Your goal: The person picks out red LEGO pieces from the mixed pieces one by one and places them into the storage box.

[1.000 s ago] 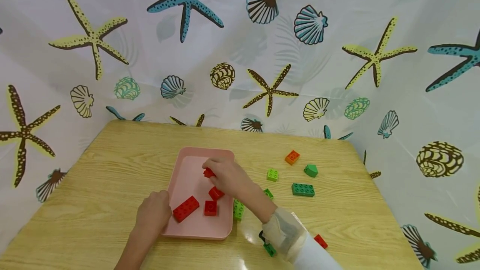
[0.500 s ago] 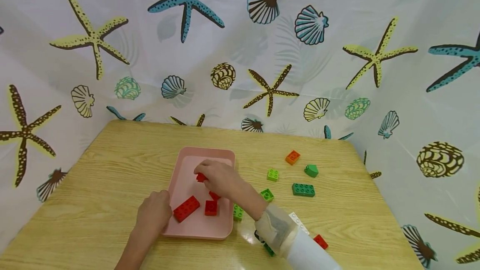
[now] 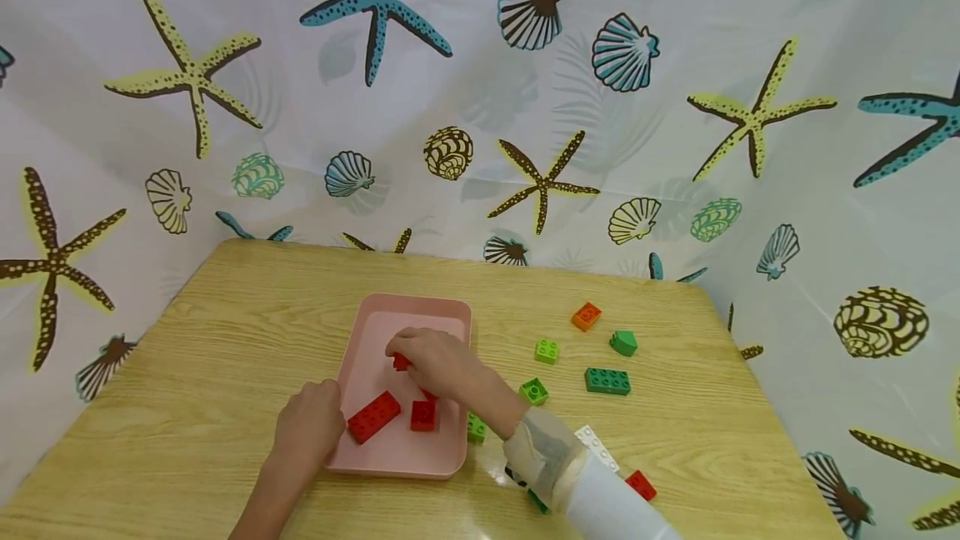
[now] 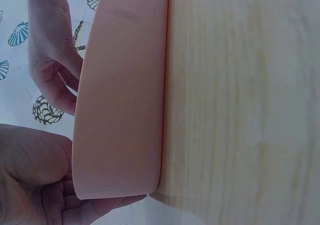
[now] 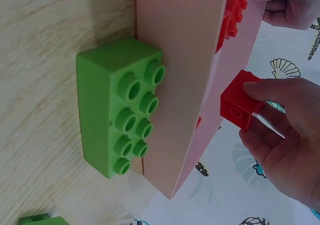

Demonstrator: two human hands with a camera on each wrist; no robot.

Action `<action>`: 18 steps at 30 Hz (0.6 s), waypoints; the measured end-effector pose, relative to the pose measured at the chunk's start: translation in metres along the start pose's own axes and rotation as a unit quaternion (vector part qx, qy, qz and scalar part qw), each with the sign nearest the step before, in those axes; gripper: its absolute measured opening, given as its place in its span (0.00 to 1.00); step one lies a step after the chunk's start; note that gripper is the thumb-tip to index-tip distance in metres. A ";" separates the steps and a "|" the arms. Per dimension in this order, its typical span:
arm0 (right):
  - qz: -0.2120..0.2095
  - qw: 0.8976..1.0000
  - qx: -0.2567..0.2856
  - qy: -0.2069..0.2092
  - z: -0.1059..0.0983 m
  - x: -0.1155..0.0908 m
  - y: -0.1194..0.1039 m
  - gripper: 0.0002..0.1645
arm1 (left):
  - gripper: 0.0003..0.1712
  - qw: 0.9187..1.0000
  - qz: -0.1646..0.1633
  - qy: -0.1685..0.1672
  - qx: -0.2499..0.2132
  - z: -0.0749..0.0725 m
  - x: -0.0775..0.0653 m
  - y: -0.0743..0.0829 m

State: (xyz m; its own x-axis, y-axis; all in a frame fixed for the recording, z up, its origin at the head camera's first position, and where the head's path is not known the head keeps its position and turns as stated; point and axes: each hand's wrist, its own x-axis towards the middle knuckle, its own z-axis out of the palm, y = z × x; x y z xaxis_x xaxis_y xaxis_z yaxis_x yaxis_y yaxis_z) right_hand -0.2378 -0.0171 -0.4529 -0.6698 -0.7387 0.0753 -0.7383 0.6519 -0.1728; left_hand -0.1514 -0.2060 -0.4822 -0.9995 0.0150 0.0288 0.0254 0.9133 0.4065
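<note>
My right hand (image 3: 442, 363) pinches a small red toy brick (image 5: 240, 101) between thumb and fingers, above the inside of the pink tray (image 3: 384, 463). With my left hand (image 3: 309, 423) I grip the tray's left side near its front corner; in the left wrist view the left hand (image 4: 35, 177) has its fingers against the wall. A long red brick (image 3: 373, 417) and a square red brick (image 3: 422, 416) lie in the tray. Another red piece is mostly hidden under my right hand.
A light green brick (image 5: 120, 110) stands against the tray's right wall. Farther right lie lime bricks (image 3: 534, 391), dark green bricks (image 3: 607, 381), an orange brick (image 3: 586, 316), a white brick (image 3: 597, 447) and a red brick (image 3: 641, 486). A patterned cloth (image 3: 450, 73) surrounds the wooden table.
My right hand has moved left and slightly lower over the tray with the red brick in it. The left hand has kept its hold on the tray.
</note>
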 end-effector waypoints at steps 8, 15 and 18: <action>-0.009 1.000 -0.009 -0.010 0.006 0.003 -0.002 0.20 | 0.03 1.000 -0.011 -0.014 -0.001 0.001 0.001 0.001; -0.013 1.000 -0.008 -0.020 0.012 0.008 -0.003 0.20 | 0.03 1.000 -0.007 -0.008 0.003 0.001 0.002 0.000; -0.023 0.999 -0.014 -0.019 0.016 0.011 -0.002 0.19 | 0.04 1.000 -0.003 -0.001 0.007 0.002 0.002 0.000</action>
State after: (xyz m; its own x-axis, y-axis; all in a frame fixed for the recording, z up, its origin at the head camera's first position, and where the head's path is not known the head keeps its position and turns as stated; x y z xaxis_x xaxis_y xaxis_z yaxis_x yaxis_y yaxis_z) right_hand -0.2422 -0.0296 -0.4673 -0.6318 -0.7738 0.0450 -0.7708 0.6210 -0.1423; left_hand -0.1534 -0.2054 -0.4836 -0.9996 0.0112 0.0244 0.0199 0.9188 0.3943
